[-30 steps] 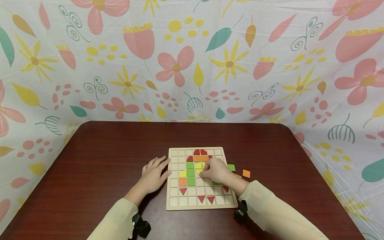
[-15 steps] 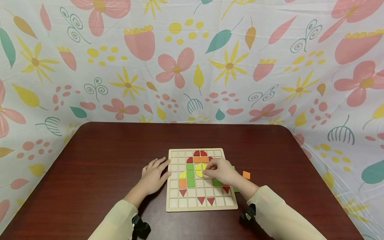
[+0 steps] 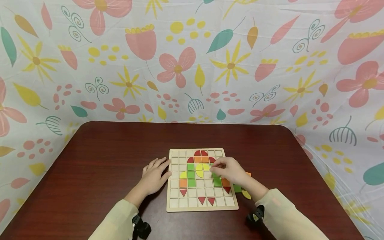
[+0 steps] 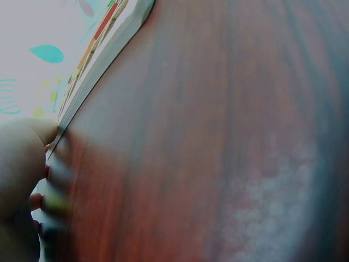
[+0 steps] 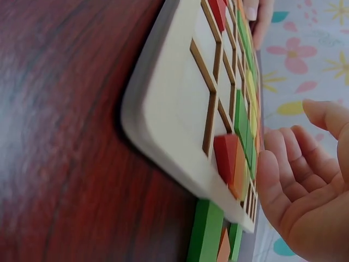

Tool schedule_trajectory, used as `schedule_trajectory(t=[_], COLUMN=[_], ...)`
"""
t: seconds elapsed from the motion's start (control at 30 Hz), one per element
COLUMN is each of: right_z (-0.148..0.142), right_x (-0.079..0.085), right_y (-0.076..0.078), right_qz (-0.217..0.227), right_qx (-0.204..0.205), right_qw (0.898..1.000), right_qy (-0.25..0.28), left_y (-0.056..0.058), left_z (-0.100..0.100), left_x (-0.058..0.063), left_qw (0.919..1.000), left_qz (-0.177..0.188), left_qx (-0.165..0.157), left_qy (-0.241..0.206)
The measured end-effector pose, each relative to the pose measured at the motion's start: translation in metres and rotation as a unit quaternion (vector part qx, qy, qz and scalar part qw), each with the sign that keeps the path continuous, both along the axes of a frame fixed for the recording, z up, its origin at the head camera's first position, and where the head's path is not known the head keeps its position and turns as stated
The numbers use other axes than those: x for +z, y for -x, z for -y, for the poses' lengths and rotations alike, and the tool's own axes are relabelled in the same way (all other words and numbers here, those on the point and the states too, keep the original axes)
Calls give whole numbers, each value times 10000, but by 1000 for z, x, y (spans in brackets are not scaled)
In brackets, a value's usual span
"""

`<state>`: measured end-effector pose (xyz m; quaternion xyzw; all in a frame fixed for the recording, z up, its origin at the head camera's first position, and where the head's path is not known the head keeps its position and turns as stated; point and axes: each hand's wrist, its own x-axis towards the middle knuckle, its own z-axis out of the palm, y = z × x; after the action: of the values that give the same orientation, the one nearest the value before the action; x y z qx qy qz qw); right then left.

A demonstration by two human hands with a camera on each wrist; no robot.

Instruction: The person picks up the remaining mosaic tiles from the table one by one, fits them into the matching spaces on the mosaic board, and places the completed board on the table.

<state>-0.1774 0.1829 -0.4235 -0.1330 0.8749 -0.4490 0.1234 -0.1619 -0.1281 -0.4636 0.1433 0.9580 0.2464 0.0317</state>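
Observation:
A light wooden grid board point(image 3: 192, 202) lies on the table, with coloured pieces set in its cells. Near its middle, yellow quarter-round pieces point(image 3: 199, 174) form part of a circle. Green squares point(image 3: 191, 174) and orange squares point(image 3: 183, 183) stand around them, with red quarter-rounds point(image 3: 197, 153) at the top and red triangles point(image 3: 201, 200) lower down. My left hand point(image 3: 153, 176) rests against the board's left edge, fingers extended. Over the board's right side hovers my right hand point(image 3: 230, 171); in the right wrist view its thumb and fingers are apart with nothing between them.
Beside the board's right edge lie loose pieces: a green square point(image 3: 237, 188), a yellow quarter-round point(image 3: 246, 194) and an orange piece point(image 3: 248, 174) partly behind the right wrist. A floral cloth point(image 3: 186, 66) hangs behind the dark wooden table point(image 3: 120, 140).
My right hand has drawn back to the right from the yellow pieces, uncovering more of them and of the loose yellow quarter-round. My left hand has stayed at the board's edge.

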Motion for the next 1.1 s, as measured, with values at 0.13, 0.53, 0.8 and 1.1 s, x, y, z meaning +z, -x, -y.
schedule_trajectory(t=[0.13, 0.53, 0.8, 1.1], right_z=[-7, -30, -47, -58], right_x=[0, 0, 1, 0], right_y=[1, 2, 2, 0], right_qz=[-122, 119, 24, -126], right_qx=[-118, -444, -542, -623], right_qw=[9998, 9989, 9983, 9974], right_qy=[58, 43, -212, -329], left_y=[1, 1, 0, 1], left_z=[0, -1, 0, 0], left_x=[-1, 0, 0, -1], left_qw=[10000, 10000, 10000, 9999], left_qz=[10, 1, 63, 58], left_qx=[2, 18, 36, 28], left_qy=[0, 58, 46, 81])
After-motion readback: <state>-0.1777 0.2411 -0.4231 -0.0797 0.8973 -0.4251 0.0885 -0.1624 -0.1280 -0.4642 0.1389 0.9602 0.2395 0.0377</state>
